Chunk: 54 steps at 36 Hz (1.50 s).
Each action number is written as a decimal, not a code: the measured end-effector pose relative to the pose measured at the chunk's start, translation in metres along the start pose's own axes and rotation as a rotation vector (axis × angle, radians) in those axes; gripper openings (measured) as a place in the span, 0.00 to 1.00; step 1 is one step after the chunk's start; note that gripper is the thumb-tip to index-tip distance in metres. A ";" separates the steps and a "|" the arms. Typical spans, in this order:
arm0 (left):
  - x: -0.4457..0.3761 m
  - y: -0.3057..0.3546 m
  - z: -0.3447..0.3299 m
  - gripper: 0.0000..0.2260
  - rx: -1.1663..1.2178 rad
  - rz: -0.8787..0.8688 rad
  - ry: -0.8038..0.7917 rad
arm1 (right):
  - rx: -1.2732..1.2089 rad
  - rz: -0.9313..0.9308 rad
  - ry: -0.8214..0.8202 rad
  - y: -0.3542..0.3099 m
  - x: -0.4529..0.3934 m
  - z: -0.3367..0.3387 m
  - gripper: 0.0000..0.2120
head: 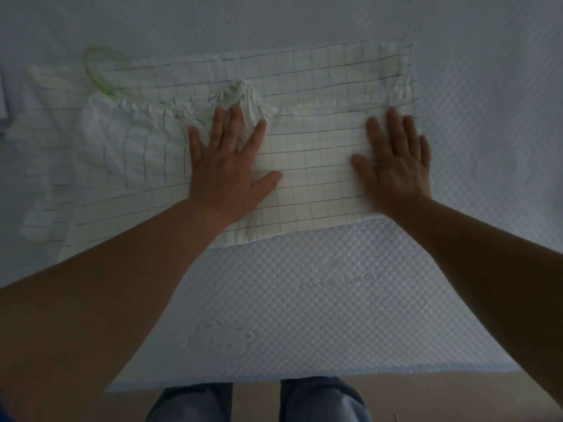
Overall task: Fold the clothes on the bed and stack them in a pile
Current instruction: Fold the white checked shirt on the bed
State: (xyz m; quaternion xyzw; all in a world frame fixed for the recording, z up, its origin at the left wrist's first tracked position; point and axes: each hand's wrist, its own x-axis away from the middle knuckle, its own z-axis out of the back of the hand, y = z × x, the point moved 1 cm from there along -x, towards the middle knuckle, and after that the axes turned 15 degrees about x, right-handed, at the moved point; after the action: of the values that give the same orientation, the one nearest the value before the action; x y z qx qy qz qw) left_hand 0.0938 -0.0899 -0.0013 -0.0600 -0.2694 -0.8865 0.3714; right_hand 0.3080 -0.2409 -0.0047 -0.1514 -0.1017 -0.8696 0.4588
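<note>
- Head view: a white checked garment (316, 166) lies spread on the quilted bed (304, 300), centre to ten o'clock.
- The left hand (227, 169) presses flat on it, fingers straight and splayed, grasping nothing.
- At three o'clock, the right hand (396, 166) presses likewise, fingers released.
- A green loop (100, 71) sits at ten o'clock.

Dim light, soft focus throughout. White grid-checked garment (320, 166): its cloth under both palms is hidden; lower left part covered by the left forearm. Embossed lettering on the white quilted bed cover (341, 281) is too faint to read. Grey object at the left edge (3, 99) is cut off; kind cannot be told. Green loop (99, 71) runs under the gathered cloth, its end hidden. Blue-trousered legs (320, 400) are cut by the bottom edge. Both forearms leave the frame.
</note>
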 end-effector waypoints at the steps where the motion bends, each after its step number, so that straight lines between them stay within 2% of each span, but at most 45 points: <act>1: 0.003 0.002 0.002 0.36 0.014 -0.032 0.037 | -0.045 -0.051 0.005 0.003 -0.001 0.004 0.32; 3: 0.008 0.005 0.004 0.36 0.006 -0.054 0.062 | -0.085 -0.137 -0.003 0.010 -0.004 0.011 0.31; 5: 0.008 0.004 0.003 0.36 -0.009 -0.019 0.012 | -0.006 -0.117 0.004 0.014 -0.007 0.019 0.30; 9: -0.003 -0.001 -0.006 0.38 -0.063 0.071 -0.092 | 0.143 0.154 0.063 -0.002 -0.026 0.027 0.30; 11: -0.005 -0.003 -0.010 0.39 -0.070 0.081 -0.096 | 0.204 0.208 0.029 -0.007 -0.038 0.022 0.31; 15: -0.006 -0.006 -0.012 0.41 -0.054 0.093 -0.072 | 0.154 0.026 -0.021 0.009 -0.054 0.014 0.34; 22: -0.009 -0.004 -0.013 0.42 0.007 0.112 -0.073 | 0.114 -0.079 0.022 0.008 -0.066 0.028 0.33; 25: -0.008 -0.004 -0.012 0.42 0.008 0.114 -0.072 | 0.156 -0.041 0.054 0.005 -0.082 0.037 0.33; 28: -0.008 -0.005 -0.012 0.42 0.029 0.112 -0.067 | 0.198 0.003 -0.017 0.007 -0.099 0.038 0.33; 30: -0.008 -0.006 -0.012 0.42 0.035 0.108 -0.063 | 0.196 -0.032 -0.026 0.010 -0.103 0.037 0.33; 35: -0.008 -0.007 -0.015 0.41 0.038 0.098 -0.055 | 0.011 -0.218 0.012 0.010 -0.097 0.041 0.34; 39: -0.008 -0.007 -0.013 0.41 0.040 0.104 -0.077 | -0.203 -0.413 0.072 0.011 -0.077 0.050 0.40; 43: -0.006 -0.002 -0.001 0.40 0.100 0.101 -0.097 | -0.374 -0.548 -0.122 0.025 -0.054 0.049 0.44; 48: 0.016 0.009 0.023 0.28 0.193 -0.067 0.142 | -0.569 -0.555 -0.331 0.034 -0.054 0.057 0.34; 50: 0.025 0.007 0.025 0.25 0.169 -0.094 0.201 | -0.617 -0.555 -0.402 0.035 -0.057 0.063 0.34; 52: 0.029 -0.001 0.025 0.23 0.152 -0.053 0.193 | -0.663 -0.550 -0.453 0.034 -0.058 0.068 0.33; 54: 0.029 -0.012 0.024 0.25 0.149 0.027 0.117 | -0.700 -0.515 -0.475 0.032 -0.055 0.072 0.28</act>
State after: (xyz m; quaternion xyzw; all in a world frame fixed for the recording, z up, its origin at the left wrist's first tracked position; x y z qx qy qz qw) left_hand 0.0626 -0.0888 0.0230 0.0162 -0.3115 -0.8608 0.4021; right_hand 0.3761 -0.1932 0.0443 -0.4606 0.0607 -0.8781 0.1146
